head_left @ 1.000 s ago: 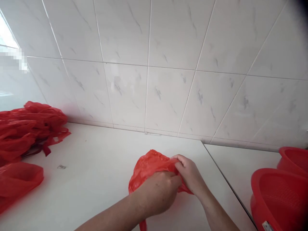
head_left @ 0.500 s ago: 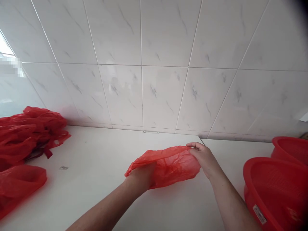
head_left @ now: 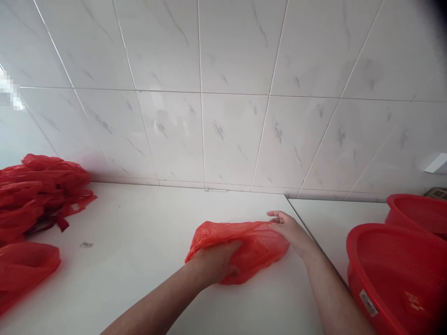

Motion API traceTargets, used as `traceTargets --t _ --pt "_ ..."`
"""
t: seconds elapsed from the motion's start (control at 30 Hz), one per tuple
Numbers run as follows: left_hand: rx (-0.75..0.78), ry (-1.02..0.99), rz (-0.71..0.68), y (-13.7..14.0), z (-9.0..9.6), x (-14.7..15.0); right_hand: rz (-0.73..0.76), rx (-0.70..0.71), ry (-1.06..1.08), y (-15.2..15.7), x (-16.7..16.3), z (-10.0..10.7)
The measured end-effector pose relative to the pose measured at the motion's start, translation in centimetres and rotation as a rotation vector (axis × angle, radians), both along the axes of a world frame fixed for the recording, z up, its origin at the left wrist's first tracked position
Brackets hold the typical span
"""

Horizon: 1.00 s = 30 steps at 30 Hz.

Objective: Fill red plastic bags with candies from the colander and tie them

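Observation:
A thin red plastic bag (head_left: 260, 251) lies in front of me on the white table, its mouth facing me. My left hand (head_left: 216, 260) reaches into that mouth. Its fingers and thumb are apart inside, and nothing shows between them. At the bag's right end, my right hand (head_left: 284, 228) pinches the rim between thumb and finger, with the other fingers stretched out above it. The film is crumpled at the left, close to my left wrist.
A heap of red plastic bags (head_left: 42, 190) lies at the left, with another red bag (head_left: 28, 270) nearer me. Two red plastic baskets (head_left: 363, 246) (head_left: 401, 209) stand on the right. A tiled wall (head_left: 230, 139) closes off the back of the white table (head_left: 146, 218).
My left hand's fingers now show inside the bag, where the film hid them before. The bag's mouth has sunk and its lower edge hangs nearer me. The view has shifted slightly right.

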<state>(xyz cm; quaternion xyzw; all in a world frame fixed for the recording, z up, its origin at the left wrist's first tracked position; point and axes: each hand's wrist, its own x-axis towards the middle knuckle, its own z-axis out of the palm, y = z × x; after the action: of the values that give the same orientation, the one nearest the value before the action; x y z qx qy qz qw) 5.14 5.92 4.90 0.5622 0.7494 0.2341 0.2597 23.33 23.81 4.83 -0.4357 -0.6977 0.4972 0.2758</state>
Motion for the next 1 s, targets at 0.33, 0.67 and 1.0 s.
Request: traceTargets --t 0.33,0.67,1.0 --pt "0.053 0.183 0.064 0.3 2.0 1.0 -0.028 0.629 -0.092 -9.6 -3.3 5.7" --pt "0.091 -0.262 0.246 0.1 3.7 -4.5 0.369 0.145 -0.338 -7.5 -4.5 -1.6" --pt "-0.035 -0.153 -0.066 -2.7 3.8 -6.0 0.513 0.175 -0.378 -5.4 -1.8 0.7"
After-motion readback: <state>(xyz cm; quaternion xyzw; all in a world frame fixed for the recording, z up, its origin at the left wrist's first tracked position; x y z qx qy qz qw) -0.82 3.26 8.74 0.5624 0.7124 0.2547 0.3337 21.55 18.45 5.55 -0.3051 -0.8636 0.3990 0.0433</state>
